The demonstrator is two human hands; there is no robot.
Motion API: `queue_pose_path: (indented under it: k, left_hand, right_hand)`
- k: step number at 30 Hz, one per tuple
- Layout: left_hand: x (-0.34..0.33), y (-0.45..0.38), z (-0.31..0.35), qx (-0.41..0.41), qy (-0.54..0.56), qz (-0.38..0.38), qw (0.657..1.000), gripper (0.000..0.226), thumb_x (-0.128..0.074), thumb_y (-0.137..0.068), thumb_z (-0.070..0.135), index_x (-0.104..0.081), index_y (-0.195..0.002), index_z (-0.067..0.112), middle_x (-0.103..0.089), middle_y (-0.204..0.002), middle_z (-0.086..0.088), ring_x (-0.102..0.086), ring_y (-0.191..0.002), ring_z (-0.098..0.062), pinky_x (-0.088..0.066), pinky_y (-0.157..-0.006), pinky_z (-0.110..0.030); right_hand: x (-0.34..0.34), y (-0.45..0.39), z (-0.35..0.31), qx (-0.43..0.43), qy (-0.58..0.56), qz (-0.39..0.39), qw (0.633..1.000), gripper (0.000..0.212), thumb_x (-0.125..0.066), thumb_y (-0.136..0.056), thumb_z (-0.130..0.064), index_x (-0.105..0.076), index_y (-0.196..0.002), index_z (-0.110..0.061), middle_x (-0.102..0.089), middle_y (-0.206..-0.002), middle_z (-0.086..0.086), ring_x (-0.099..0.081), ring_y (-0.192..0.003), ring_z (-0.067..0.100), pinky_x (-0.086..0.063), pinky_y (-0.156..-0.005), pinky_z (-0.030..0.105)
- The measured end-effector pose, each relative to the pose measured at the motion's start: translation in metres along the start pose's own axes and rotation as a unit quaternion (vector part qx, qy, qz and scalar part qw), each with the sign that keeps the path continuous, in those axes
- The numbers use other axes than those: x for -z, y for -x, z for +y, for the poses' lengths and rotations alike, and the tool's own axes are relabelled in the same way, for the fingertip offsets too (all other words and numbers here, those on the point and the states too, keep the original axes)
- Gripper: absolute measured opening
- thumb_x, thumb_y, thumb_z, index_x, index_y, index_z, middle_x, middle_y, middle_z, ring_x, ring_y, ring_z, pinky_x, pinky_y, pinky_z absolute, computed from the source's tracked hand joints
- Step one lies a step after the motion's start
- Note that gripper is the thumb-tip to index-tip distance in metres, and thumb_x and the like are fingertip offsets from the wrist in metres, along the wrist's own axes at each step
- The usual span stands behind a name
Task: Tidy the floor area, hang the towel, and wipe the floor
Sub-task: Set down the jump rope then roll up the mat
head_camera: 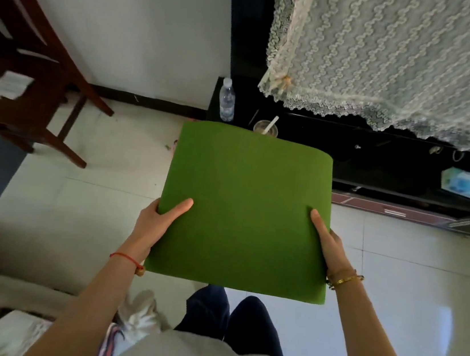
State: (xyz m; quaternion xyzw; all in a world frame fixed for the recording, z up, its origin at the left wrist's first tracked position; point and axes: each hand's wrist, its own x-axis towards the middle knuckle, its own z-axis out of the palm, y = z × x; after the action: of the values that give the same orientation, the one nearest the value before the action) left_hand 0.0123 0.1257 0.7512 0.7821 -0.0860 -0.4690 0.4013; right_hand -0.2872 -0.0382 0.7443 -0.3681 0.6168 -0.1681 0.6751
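Two hands in my view, both on one green cushion (246, 209).

Item 1, green cushion: flat, roughly square pad, held level in the air above the pale tiled floor (394, 273), in front of my torso. Its long axis is hard to call, the sides being nearly equal; the rounded far edge points toward the black low cabinet (393, 168), the straight near edge toward my legs.

Item 2, left hand (159, 221): clamped on the cushion's left edge near the near corner, thumb lying on top, fingers tucked under and hidden. Red cord bracelet at the wrist.

Item 3, right hand (329, 244): clamped on the right edge, thumb flat on top and pointing forward, fingers hidden underneath. Gold bracelet at the wrist.

Item 4, surroundings: clear water bottle (227, 99) standing upright at the cabinet's left end; a cup with a straw (266, 127) just beyond the cushion's far edge; lace cloth (393, 58) draped above the cabinet; dark wooden chair (32, 76) at left by the white wall; a white shoe (139, 314) on the floor beside my legs; a tissue box (463, 184) on the cabinet at right.
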Motion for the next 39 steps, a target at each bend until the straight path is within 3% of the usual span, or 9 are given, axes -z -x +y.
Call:
queue_pose_path:
  k: [7,9,15,20,24,27,30,34,39]
  left_hand:
    - [0.041,0.003,0.036,0.011,0.051,0.036,0.998,0.078,-0.076,-0.052,0.064,-0.057,-0.116,0.024,-0.066,-0.110,-0.003,-0.064,-0.100,-0.027,-0.052,-0.093,-0.048]
    - [0.052,0.001,0.046,0.016,0.060,0.049,0.997,0.079,-0.076,-0.051,0.065,-0.057,-0.116,0.023,-0.067,-0.108,-0.003,-0.065,-0.098,-0.028,-0.053,-0.092,-0.047]
    - [0.084,-0.014,0.073,0.003,0.107,0.096,0.990,0.060,-0.076,-0.067,0.056,-0.058,-0.113,0.022,-0.068,-0.104,-0.003,-0.067,-0.093,-0.026,-0.055,-0.084,-0.042]
    - [0.115,-0.033,0.081,0.020,0.136,0.121,0.983,0.079,-0.077,-0.060,0.063,-0.056,-0.121,0.019,-0.070,-0.105,-0.004,-0.068,-0.093,-0.026,-0.056,-0.085,-0.044]
    - [0.149,-0.054,0.089,0.034,0.153,0.136,0.978,0.088,-0.077,-0.056,0.066,-0.054,-0.126,0.016,-0.069,-0.107,-0.006,-0.068,-0.094,-0.027,-0.056,-0.087,-0.046]
    - [0.181,-0.077,0.094,0.047,0.160,0.136,0.977,0.093,-0.078,-0.053,0.069,-0.054,-0.126,0.015,-0.069,-0.106,-0.006,-0.068,-0.093,-0.028,-0.055,-0.088,-0.048]
    - [0.221,-0.105,0.101,0.046,0.162,0.133,0.977,0.097,-0.079,-0.046,0.073,-0.055,-0.122,0.017,-0.070,-0.106,-0.006,-0.069,-0.092,-0.028,-0.056,-0.086,-0.046]
    - [0.287,-0.151,0.112,0.050,0.166,0.127,0.977,0.083,-0.077,-0.056,0.065,-0.055,-0.121,0.019,-0.069,-0.107,-0.006,-0.069,-0.092,-0.027,-0.057,-0.083,-0.043]
    - [0.382,-0.208,0.126,0.046,0.142,0.115,0.982,0.072,-0.078,-0.065,0.057,-0.053,-0.121,0.020,-0.067,-0.108,-0.005,-0.067,-0.095,-0.026,-0.056,-0.083,-0.041]
  right_hand:
    - [-0.045,-0.005,-0.051,0.013,0.037,-0.040,0.998,0.074,-0.071,-0.063,-0.069,-0.063,-0.112,-0.013,-0.074,-0.099,0.007,-0.072,-0.087,0.024,-0.058,-0.075,0.036]
    - [-0.060,-0.013,-0.067,0.019,0.042,-0.053,0.998,0.066,-0.069,-0.067,-0.064,-0.064,-0.110,-0.014,-0.073,-0.098,0.008,-0.072,-0.086,0.025,-0.058,-0.074,0.037]
    - [-0.113,-0.047,-0.115,0.024,0.081,-0.108,0.990,0.087,-0.075,-0.052,-0.071,-0.063,-0.118,-0.015,-0.073,-0.104,0.007,-0.071,-0.092,0.026,-0.055,-0.089,0.046]
    - [-0.166,-0.074,-0.152,0.036,0.118,-0.147,0.981,0.082,-0.075,-0.060,-0.067,-0.061,-0.123,-0.015,-0.070,-0.109,0.007,-0.069,-0.096,0.026,-0.053,-0.091,0.044]
    - [-0.214,-0.100,-0.165,0.034,0.145,-0.169,0.974,0.095,-0.074,-0.056,-0.073,-0.051,-0.134,-0.024,-0.065,-0.122,0.005,-0.066,-0.102,0.026,-0.052,-0.093,0.047]
    - [-0.255,-0.119,-0.171,0.010,0.168,-0.175,0.970,0.102,-0.072,-0.050,-0.080,-0.053,-0.131,-0.023,-0.066,-0.118,0.005,-0.066,-0.102,0.029,-0.050,-0.095,0.049]
    - [-0.309,-0.122,-0.179,0.029,0.183,-0.188,0.965,0.074,-0.066,-0.067,-0.073,-0.059,-0.121,-0.022,-0.068,-0.110,0.005,-0.066,-0.097,0.026,-0.051,-0.093,0.044]
    - [-0.387,-0.135,-0.181,0.040,0.160,-0.180,0.970,0.069,-0.066,-0.072,-0.067,-0.059,-0.122,-0.022,-0.069,-0.109,0.005,-0.067,-0.094,0.025,-0.052,-0.089,0.040]
    - [-0.483,-0.142,-0.174,0.018,0.128,-0.161,0.978,0.100,-0.070,-0.046,-0.081,-0.059,-0.125,-0.022,-0.070,-0.110,0.005,-0.068,-0.096,0.027,-0.052,-0.093,0.046]
